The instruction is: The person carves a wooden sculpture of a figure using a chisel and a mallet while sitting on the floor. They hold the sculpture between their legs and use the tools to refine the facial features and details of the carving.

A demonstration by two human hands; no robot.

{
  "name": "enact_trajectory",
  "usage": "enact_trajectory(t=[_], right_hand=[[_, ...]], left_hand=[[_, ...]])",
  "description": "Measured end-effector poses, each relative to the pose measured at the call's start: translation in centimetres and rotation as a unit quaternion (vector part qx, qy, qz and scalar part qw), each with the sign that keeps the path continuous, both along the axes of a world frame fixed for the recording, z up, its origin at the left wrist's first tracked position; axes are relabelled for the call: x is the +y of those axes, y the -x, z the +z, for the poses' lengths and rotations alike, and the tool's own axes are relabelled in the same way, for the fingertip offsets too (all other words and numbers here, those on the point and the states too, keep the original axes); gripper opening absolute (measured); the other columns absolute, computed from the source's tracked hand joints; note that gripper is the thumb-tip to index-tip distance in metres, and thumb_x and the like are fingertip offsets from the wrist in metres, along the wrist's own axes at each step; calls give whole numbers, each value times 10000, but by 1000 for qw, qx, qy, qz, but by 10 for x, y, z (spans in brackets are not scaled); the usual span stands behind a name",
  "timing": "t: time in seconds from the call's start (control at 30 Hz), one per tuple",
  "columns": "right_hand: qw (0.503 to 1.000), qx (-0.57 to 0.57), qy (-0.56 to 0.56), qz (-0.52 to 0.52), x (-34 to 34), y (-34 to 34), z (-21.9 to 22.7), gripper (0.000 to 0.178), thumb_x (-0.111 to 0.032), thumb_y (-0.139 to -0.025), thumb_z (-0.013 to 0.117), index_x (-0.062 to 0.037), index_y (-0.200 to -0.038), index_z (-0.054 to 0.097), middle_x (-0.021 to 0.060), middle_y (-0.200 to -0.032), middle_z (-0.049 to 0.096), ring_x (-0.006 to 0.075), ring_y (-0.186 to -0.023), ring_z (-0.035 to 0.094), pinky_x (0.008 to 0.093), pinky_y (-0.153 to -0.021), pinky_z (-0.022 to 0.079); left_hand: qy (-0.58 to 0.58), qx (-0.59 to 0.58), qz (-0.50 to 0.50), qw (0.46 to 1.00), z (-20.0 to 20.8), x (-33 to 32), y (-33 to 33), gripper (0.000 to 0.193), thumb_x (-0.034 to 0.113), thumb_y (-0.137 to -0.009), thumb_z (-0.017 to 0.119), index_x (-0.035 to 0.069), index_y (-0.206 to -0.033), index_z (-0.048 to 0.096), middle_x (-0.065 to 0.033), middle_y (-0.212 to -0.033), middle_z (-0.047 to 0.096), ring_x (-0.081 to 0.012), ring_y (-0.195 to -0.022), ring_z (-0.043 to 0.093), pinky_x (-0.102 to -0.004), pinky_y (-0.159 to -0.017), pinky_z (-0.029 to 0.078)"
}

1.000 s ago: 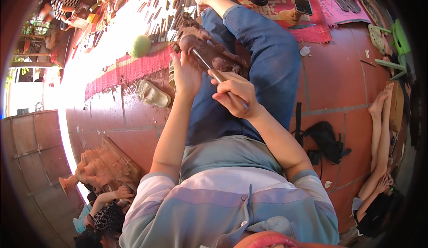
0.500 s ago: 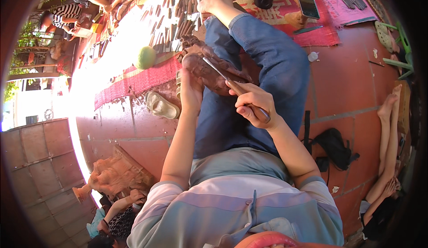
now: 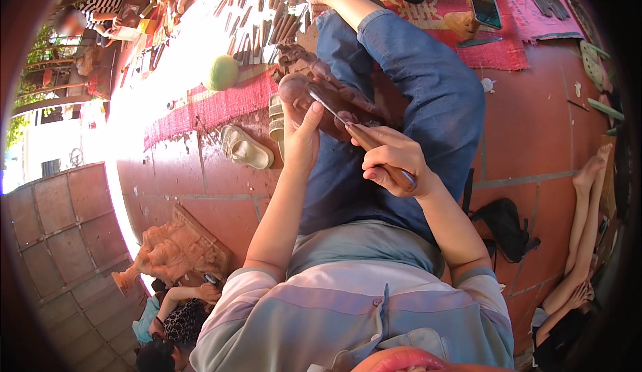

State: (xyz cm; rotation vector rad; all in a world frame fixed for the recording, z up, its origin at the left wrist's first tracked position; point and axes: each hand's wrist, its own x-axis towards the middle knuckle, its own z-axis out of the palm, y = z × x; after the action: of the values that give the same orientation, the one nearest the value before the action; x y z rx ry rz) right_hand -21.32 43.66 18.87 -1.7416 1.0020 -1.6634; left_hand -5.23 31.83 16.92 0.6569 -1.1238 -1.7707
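Note:
A reddish-brown wood carving (image 3: 348, 101) with rounded, figure-like forms rests between my bent legs. My left hand (image 3: 302, 134) grips its near left side, the fingers partly hidden behind it and the thumb up beside the tool's blade. In my right hand (image 3: 396, 156) is a carving chisel (image 3: 382, 158), its smooth wooden handle under my curled fingers. The chisel's narrow metal blade slants up and left, and its tip lies against the carving's rounded part.
Many chisels (image 3: 284, 24) lie in rows beyond my feet. A green round fruit (image 3: 221, 73), sandals (image 3: 246, 148), a phone (image 3: 483, 3) and a black bag (image 3: 501, 228) surround me. An orange-brown carving (image 3: 177, 248) stands at lower left. Other people sit around.
My left thumb has come up beside the chisel blade. The whole view has shifted a little, so most things sit farther right. Both hands keep their holds.

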Motion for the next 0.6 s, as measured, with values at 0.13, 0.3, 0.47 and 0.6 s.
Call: enact_trajectory(t=[0.13, 0.3, 0.47, 0.6], right_hand=[[999, -3, 38, 0, -4, 3, 3, 194, -193, -783, 718, -63, -817, 579, 189, -977, 638, 314, -819, 626, 363, -759, 476], [999, 7, 38, -6, -3, 6, 6, 207, -214, -786, 717, -63, -817, 579, 194, -1002, 637, 322, -859, 635, 369, -789, 481], [1000, 15, 17, 4, -1, 8, 3, 244, -275, -796, 696, -53, -812, 598, 259, -1019, 626, 345, -907, 641, 392, -804, 488], [999, 30, 14, 12, -3, 11, 6, 237, -273, -793, 698, -58, -812, 599, 262, -1038, 620, 341, -906, 641, 387, -796, 490]], left_hand=[[-15, 5, 6, 1000, 6, 4, 3, 562, 76, -885, 581, 72, -1367, 292, -95, -1354, 400, -228, -1282, 361, -395, -1089, 250], [-24, -2, 14, 1000, 12, 8, 6, 543, 72, -890, 575, 70, -1357, 298, -86, -1330, 414, -218, -1262, 377, -391, -1080, 261], [-14, -5, 17, 1000, 13, 8, 9, 504, 56, -898, 558, 67, -1340, 315, -80, -1312, 430, -205, -1251, 388, -376, -1069, 278], [-18, 6, 23, 1000, 12, 7, 9, 572, 72, -862, 616, 85, -1345, 308, -73, -1277, 428, -194, -1215, 397, -353, -1048, 285]])
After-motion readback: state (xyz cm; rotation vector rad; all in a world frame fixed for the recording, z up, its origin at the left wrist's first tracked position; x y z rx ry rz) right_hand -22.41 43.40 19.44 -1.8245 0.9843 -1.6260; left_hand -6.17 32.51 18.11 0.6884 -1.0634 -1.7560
